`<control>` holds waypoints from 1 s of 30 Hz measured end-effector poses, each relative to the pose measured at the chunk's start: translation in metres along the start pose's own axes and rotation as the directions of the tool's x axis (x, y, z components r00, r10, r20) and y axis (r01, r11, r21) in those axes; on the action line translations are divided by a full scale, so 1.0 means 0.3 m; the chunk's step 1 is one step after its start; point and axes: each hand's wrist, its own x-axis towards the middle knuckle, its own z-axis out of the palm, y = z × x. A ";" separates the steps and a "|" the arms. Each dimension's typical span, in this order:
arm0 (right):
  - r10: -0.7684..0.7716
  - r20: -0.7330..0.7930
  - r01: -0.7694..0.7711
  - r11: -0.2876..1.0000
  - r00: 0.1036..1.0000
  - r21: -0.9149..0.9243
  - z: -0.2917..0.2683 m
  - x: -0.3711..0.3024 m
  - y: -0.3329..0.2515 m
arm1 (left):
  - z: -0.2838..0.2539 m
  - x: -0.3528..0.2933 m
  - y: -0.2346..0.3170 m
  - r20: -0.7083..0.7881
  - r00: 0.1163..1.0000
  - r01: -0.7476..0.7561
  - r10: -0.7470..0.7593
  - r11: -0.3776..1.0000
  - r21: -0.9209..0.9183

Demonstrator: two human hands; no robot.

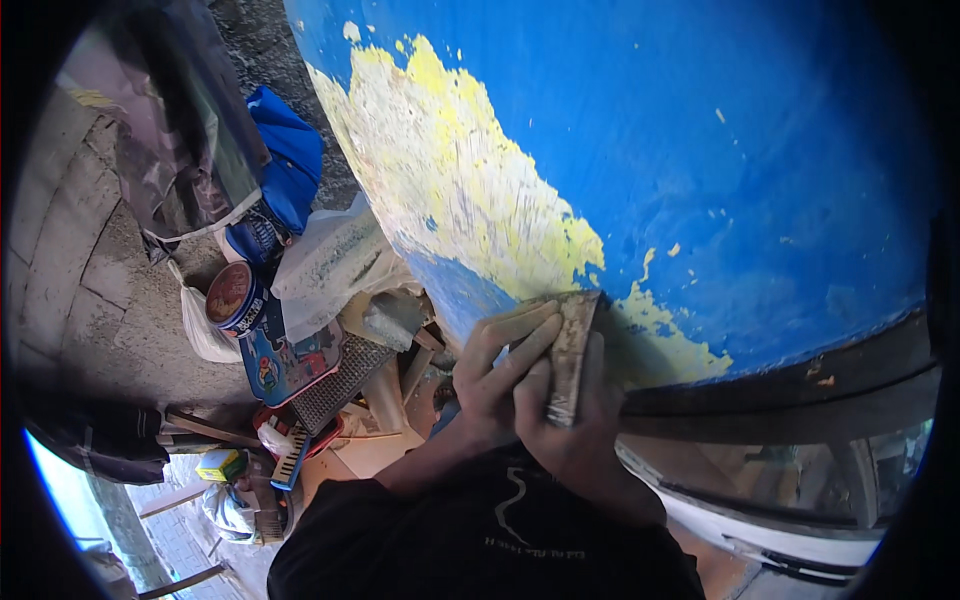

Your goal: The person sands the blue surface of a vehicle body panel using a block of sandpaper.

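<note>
Two hands are in view, both yours, and both work one tool. One sanding block (570, 355) is present: a flat, grey-brown, rectangular pad. Your left hand (497, 375) lies on the block's left side, with fingers (520, 340) extended along it and fingertips at its upper end. Your right hand (585, 420) closes around the block's lower end and right edge. Both grips are clenched on the block; neither is released.

The block sits against one curved blue painted panel (750, 150), at the lower edge of the panel, just above one dark trim strip (780, 385). The block's long axis runs nearly vertically in the view, tilted slightly, with its upper end leaning right toward the panel and its lower end toward your wrists. Its flat face rests on the panel surface.

One large yellow-white sanded patch (450, 170) runs diagonally across the panel from the upper left down to the block. A few small chipped spots are scattered over the blue paint to the right.

To your left, on the ground, lies a heap of materials: one round tin (235, 295) with a reddish lid, one blue cloth (290, 165), one white plastic bag (335, 255), and one metal mesh sheet (340, 380).
</note>
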 end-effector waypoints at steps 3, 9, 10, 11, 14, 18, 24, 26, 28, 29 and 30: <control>0.116 -0.097 -0.094 0.974 0.988 0.204 0.022 -0.042 0.073 | 0.049 -0.030 0.022 0.004 1.000 -0.028 0.028 1.000 0.009; 0.326 -0.086 -0.257 0.859 0.942 0.442 0.006 -0.008 0.031 | 0.044 -0.014 0.024 -0.017 0.999 0.044 -0.044 0.999 -0.006; 0.321 -0.083 -0.255 0.862 0.944 0.437 0.005 -0.009 0.024 | 0.045 -0.034 0.029 -0.024 0.999 0.047 -0.048 0.999 -0.008; 0.312 -0.094 -0.242 0.865 0.945 0.440 -0.005 -0.012 0.030 | 0.059 -0.046 0.039 -0.016 0.999 0.041 -0.041 0.999 -0.011; 0.354 -0.037 -0.312 0.864 0.934 0.394 -0.037 0.003 -0.003 | 0.063 -0.053 0.024 0.019 0.994 0.105 -0.105 0.993 -0.049; 0.406 0.072 -0.380 0.757 0.911 0.531 -0.056 -0.003 0.033 | 0.044 -0.031 0.065 0.056 0.996 0.075 -0.074 0.997 -0.011; 0.245 0.043 -0.246 0.917 0.969 0.313 -0.032 0.063 0.047 | 0.053 0.006 0.026 -0.055 0.993 0.107 -0.108 0.994 -0.029; 0.151 -0.166 -0.082 0.927 0.974 0.365 -0.028 -0.006 0.056 | 0.049 -0.036 0.045 0.003 1.000 0.014 -0.014 1.000 0.009; 0.361 -0.109 -0.246 0.797 0.926 0.552 -0.052 -0.027 0.024 | 0.068 -0.056 0.070 0.007 1.000 -0.013 0.013 1.000 -0.020; 0.318 -0.105 -0.248 0.872 0.942 0.422 -0.036 -0.034 0.033 | 0.076 -0.046 0.041 -0.074 0.997 -0.004 0.002 1.000 -0.031; 0.317 -0.097 -0.249 0.871 0.943 0.423 -0.039 -0.031 0.038 | 0.067 -0.047 0.046 -0.076 0.997 0.003 -0.005 1.000 -0.028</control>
